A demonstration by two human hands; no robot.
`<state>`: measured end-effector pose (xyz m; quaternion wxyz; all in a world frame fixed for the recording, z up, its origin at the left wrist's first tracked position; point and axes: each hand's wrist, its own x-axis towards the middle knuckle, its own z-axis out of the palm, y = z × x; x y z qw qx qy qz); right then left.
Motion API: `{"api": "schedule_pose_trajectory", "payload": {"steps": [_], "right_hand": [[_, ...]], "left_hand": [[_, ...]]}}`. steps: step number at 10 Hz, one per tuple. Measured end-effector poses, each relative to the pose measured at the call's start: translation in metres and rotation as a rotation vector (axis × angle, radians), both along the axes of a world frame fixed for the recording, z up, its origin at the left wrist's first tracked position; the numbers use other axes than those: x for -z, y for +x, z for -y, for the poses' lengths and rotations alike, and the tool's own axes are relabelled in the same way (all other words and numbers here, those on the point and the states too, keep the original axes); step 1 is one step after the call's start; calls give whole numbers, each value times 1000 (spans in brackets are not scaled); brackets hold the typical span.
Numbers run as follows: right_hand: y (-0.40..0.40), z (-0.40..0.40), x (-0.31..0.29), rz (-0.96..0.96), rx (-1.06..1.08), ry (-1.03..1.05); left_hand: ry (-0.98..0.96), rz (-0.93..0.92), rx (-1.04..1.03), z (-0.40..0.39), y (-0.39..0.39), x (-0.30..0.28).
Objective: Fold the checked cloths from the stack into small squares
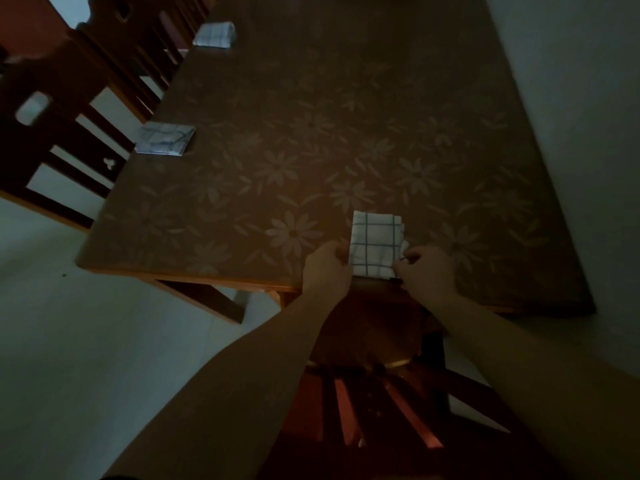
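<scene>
A white cloth with blue checks (375, 242), folded to a small square, lies at the near edge of the table (311, 133). My left hand (329, 268) grips its left side and my right hand (427, 268) grips its right side near the bottom corner. Two more folded checked cloths lie along the table's left edge: one in the middle (164, 138) and one at the far end (214, 34). The room is dim.
The table carries a brown floral covering. Wooden chairs (52, 109) stand along its left side, and another chair (381, 393) is tucked in below my arms. A pale wall (588, 98) runs along the table's right side.
</scene>
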<state>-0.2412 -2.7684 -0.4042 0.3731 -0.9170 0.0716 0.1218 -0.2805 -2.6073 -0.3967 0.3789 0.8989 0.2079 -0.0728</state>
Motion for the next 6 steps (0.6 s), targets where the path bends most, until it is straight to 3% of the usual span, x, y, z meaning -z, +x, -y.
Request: {"api": "schedule_pose_trajectory", "payload": {"steps": [5, 6], "right_hand": [[-5, -27, -3, -6, -73, -59], [-6, -19, -16, 7, -63, -60]], "left_hand": [[3, -3, -13, -31, -20, -16], [173, -33, 62, -46, -26, -30]]}}
